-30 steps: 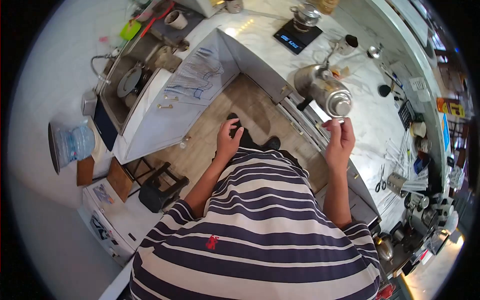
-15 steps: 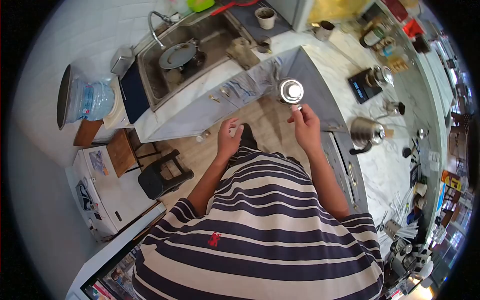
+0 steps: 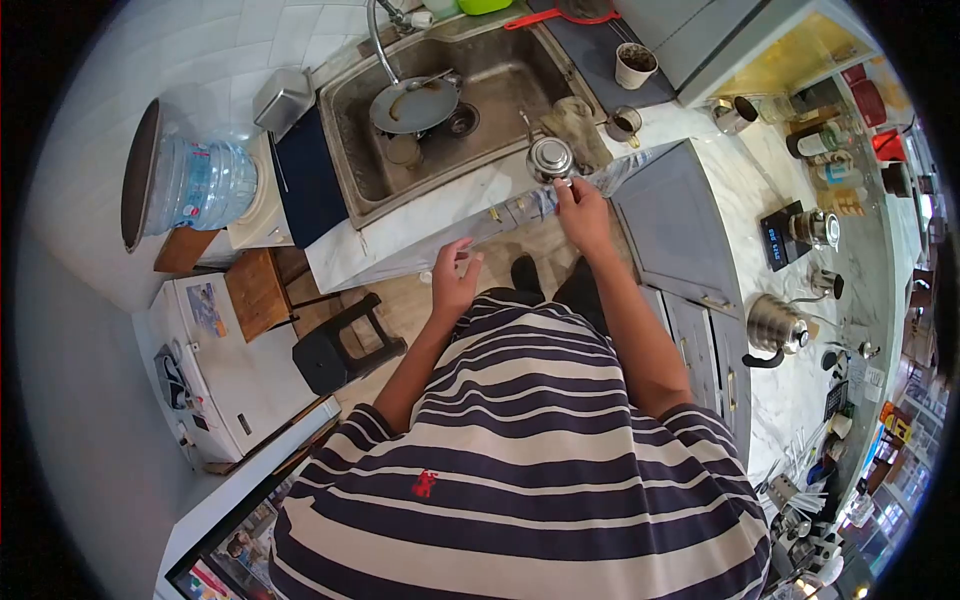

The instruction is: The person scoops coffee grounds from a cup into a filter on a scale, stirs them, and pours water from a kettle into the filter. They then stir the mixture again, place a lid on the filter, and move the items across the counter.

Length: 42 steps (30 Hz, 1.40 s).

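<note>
My right hand (image 3: 582, 215) grips the handle of a small lidded steel pot (image 3: 550, 158) with a thin spout. I hold the pot over the front edge of the sink counter, its spout pointing toward the sink (image 3: 508, 75). A crumpled brownish cloth (image 3: 572, 128) lies just beyond it on the sink's right rim. My left hand (image 3: 455, 285) hangs in front of my body, fingers loosely bent and apart, holding nothing. In the sink are a grey plate (image 3: 420, 105) and a cup (image 3: 404, 151).
A glass cup (image 3: 622, 125) and a white paper cup (image 3: 636, 66) stand right of the sink. Along the right counter are a black scale (image 3: 782, 240), a glass server (image 3: 815, 230) and a gooseneck kettle (image 3: 775, 325). A black stool (image 3: 335, 350) stands at left.
My view has turned and come closer to the sink. My right hand has carried the steel pot from over the floor near the cabinet to the counter's edge. The left hand stays empty.
</note>
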{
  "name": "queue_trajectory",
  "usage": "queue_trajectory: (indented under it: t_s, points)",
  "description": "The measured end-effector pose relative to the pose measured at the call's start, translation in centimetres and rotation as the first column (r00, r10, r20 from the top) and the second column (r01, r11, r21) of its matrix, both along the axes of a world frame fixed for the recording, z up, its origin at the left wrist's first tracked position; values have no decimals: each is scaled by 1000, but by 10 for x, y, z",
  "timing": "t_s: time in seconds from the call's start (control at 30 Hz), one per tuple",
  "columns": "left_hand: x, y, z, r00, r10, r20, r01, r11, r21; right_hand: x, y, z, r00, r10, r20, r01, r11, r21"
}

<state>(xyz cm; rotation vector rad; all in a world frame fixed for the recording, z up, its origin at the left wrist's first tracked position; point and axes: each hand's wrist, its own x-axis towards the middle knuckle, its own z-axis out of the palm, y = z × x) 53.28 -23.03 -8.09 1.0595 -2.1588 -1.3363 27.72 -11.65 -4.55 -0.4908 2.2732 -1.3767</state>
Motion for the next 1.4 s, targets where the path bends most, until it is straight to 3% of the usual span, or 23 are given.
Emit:
queue_trajectory:
  t_s: [0.17, 0.37, 0.57, 0.63, 0.73, 0.83, 1.03, 1.23, 1.33, 1.37, 1.4]
  points:
    - [7, -13, 3, 999, -24, -29, 24, 1000, -4, 2, -16, -9, 1000, 22, -19, -21, 998, 66]
    - [5, -23, -1, 1000, -5, -19, 6, 1000, 12, -1, -27, -23, 1000, -4, 4, 4, 1000, 25]
    - [-9, -28, -11, 996, -91, -12, 91, 996, 3, 2, -22, -13, 999, -11, 49, 9, 1000, 28]
    - [-14, -28, -13, 996, -91, -17, 92, 995, 27, -1, -15, -18, 997, 7, 78, -10, 999, 40]
    - [-18, -29, -15, 992, -121, 18, 121, 992, 35, -2, 11, -11, 960, 21, 278, -8, 999, -45]
    - [-24, -26, -22, 984, -175, 29, 174, 983, 54, 1, 52, -7, 957, -21, 289, 37, 998, -47]
    - [-58, -12, -22, 931, -332, 150, 318, 942, 110, 11, 149, -2, 911, -295, 289, 325, 944, -63]
    - [-127, 39, -13, 825, -554, 115, 546, 833, 92, 17, 252, 9, 766, -616, 184, 643, 743, -187]
    - [-164, 84, -11, 760, -644, 86, 645, 764, 20, 15, 303, 32, 657, -722, -215, 715, 688, -127]
    - [-177, 100, -9, 741, -664, 96, 666, 746, 14, 13, 315, 46, 589, -780, -211, 774, 619, -131]
    - [-189, 117, -8, 724, -682, 102, 685, 728, 7, 9, 332, 50, 548, -747, -377, 787, 613, -70]
